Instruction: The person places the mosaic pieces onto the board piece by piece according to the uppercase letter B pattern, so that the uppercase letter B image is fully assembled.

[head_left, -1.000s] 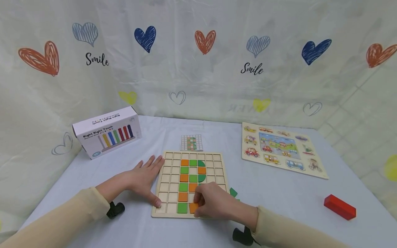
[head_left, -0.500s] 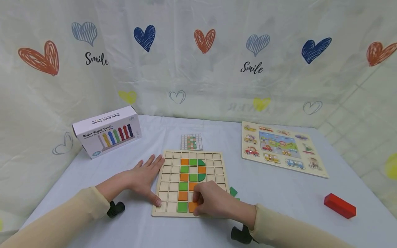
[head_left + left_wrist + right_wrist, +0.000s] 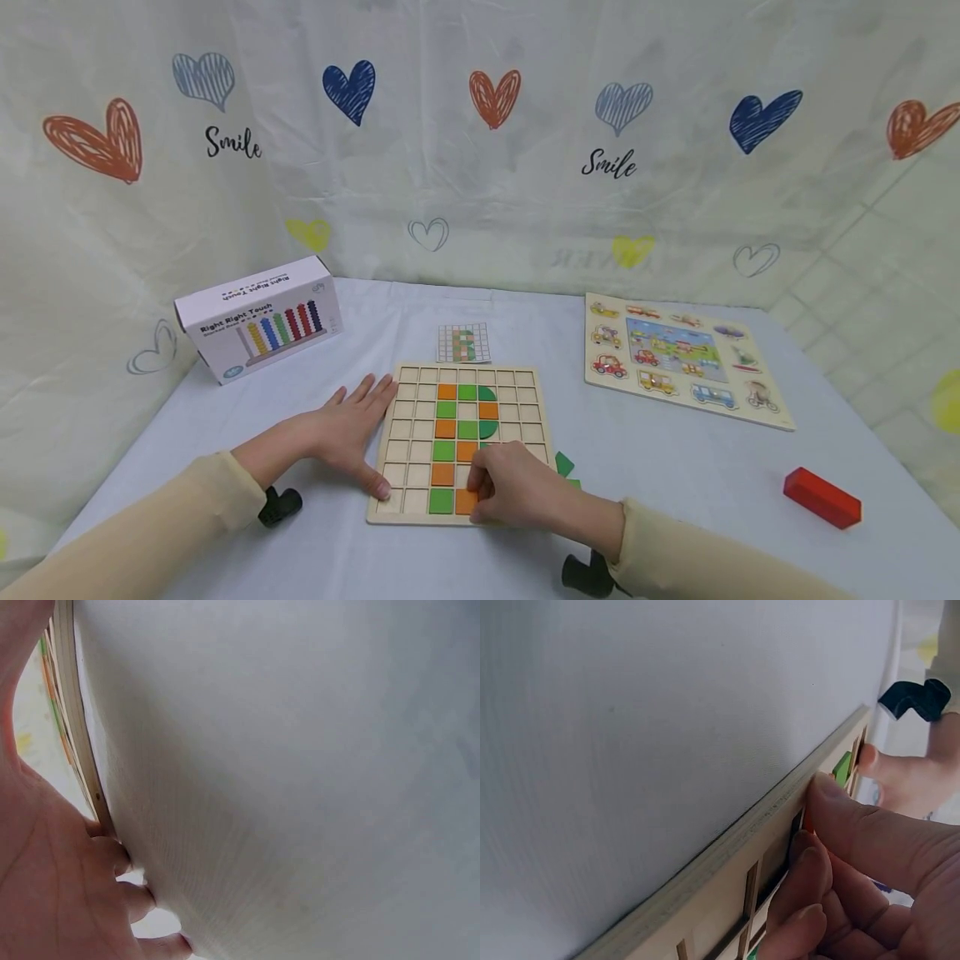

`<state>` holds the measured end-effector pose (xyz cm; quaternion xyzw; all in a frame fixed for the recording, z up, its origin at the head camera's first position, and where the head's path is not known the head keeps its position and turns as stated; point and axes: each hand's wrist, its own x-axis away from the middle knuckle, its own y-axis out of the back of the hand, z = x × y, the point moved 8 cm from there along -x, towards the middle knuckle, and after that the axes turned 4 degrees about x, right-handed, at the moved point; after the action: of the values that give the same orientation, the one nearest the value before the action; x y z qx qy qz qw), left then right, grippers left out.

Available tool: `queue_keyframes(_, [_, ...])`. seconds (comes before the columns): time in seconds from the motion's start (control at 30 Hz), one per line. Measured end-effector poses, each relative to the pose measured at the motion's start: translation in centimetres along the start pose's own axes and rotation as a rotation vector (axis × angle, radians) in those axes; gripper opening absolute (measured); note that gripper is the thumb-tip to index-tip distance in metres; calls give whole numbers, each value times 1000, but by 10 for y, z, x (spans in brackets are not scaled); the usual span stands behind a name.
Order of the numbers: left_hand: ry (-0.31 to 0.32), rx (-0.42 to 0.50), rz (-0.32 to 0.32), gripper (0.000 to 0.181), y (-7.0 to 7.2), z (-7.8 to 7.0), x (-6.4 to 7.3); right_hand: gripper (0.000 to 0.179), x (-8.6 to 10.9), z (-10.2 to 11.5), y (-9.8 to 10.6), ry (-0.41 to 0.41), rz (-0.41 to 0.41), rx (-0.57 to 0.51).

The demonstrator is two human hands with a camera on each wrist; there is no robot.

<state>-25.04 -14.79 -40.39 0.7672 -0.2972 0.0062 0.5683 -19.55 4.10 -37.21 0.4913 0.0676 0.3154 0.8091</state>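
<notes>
A wooden grid board (image 3: 416,477) lies on the table, with green and orange square tiles and some dark green rounded pieces set in its cells. My left hand (image 3: 341,437) spreads along the board's left edge, thumb on the lower left corner. At the front row, my right hand (image 3: 521,487) pinches an orange square tile (image 3: 466,502) between thumb and fingers, just right of a green square tile (image 3: 441,502). In the right wrist view, only a sliver of the orange tile (image 3: 808,820) shows between thumb and fingers. The right hand covers the cells beneath it.
Behind the board lies a small pattern card (image 3: 462,342). Loose green pieces (image 3: 564,464) sit by the board's right edge. A white toy box (image 3: 262,321) stands back left. A vehicle puzzle board (image 3: 678,354) lies back right, and a red block (image 3: 822,498) at far right.
The orange tile at my right fingertips has straightened slightly in the front row. My right hand has shifted only a little; the left hand stays in place.
</notes>
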Motion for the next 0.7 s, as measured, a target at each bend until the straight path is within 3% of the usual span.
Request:
queue_keyframes(0.33, [-4, 9, 6, 146, -1, 0, 0, 14, 0, -2, -1, -4, -28, -39])
queue_keyframes(0.7, [-3, 3, 2, 147, -1, 1, -1, 11, -1, -1, -1, 18, -39, -9])
